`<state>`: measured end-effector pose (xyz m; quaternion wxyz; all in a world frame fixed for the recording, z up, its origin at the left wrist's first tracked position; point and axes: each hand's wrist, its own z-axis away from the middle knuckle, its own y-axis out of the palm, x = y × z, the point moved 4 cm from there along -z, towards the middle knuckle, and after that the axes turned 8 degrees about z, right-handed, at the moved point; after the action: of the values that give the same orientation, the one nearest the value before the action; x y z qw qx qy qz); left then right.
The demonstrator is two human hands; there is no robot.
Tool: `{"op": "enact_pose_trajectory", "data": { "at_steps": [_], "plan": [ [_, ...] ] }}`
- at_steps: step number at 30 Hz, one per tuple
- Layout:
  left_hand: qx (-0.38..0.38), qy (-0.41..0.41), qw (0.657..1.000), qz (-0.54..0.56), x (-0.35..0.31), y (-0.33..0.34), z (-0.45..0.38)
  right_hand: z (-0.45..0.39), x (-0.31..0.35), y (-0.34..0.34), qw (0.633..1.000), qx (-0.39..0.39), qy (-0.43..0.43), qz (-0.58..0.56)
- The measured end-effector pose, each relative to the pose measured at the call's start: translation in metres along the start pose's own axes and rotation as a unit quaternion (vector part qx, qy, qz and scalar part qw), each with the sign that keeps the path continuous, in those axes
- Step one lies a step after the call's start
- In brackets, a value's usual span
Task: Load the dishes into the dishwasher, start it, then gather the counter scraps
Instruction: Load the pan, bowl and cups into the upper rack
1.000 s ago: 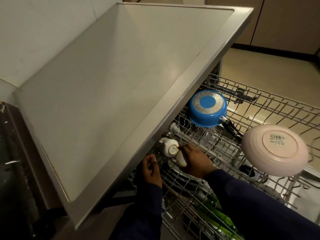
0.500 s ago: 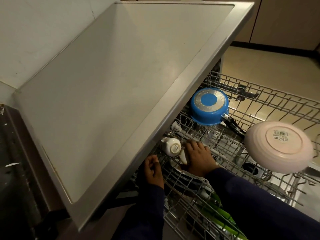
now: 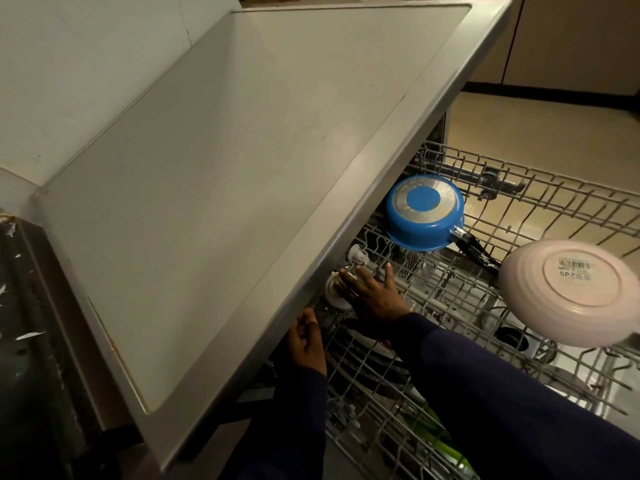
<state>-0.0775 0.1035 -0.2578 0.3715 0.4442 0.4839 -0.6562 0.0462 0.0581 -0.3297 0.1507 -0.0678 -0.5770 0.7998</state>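
Observation:
The dishwasher's upper wire rack (image 3: 540, 188) is pulled out from under a grey counter slab. A blue saucepan (image 3: 424, 216) lies upside down in it, its black handle pointing right. A pink bowl (image 3: 575, 289) rests upside down at the right, price sticker up. My right hand (image 3: 372, 294) lies flat with spread fingers over a white cup (image 3: 334, 296) near the slab's edge; the cup is mostly hidden. My left hand (image 3: 306, 342), fingers loosely curled, sits by the rack's near-left edge, holding nothing I can see.
The grey counter slab (image 3: 225, 168) overhangs the rack's left part. A dark counter (image 3: 20, 323) at far left carries white scraps (image 3: 29, 336). Green items (image 3: 446, 448) and dark plates (image 3: 374, 362) show in the lower rack. Tan floor and cabinets lie beyond.
My right hand has let go of the white piece it pinched, opened out and slid left over the cup. My left hand has stayed put.

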Motion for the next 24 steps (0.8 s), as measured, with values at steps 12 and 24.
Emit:
{"op": "enact_pose_trajectory", "data": {
  "at_steps": [12, 24],
  "plan": [
    [0.009, -0.006, 1.0, 0.012, -0.004, -0.003, 0.003, 0.022, -0.01, 0.016, 0.995, -0.044, 0.04, -0.086],
    [0.038, 0.04, 0.999, 0.001, -0.001, 0.003, 0.005, 0.081, -0.036, 0.021, 0.986, -0.087, 0.053, -0.134]
  ]
}}
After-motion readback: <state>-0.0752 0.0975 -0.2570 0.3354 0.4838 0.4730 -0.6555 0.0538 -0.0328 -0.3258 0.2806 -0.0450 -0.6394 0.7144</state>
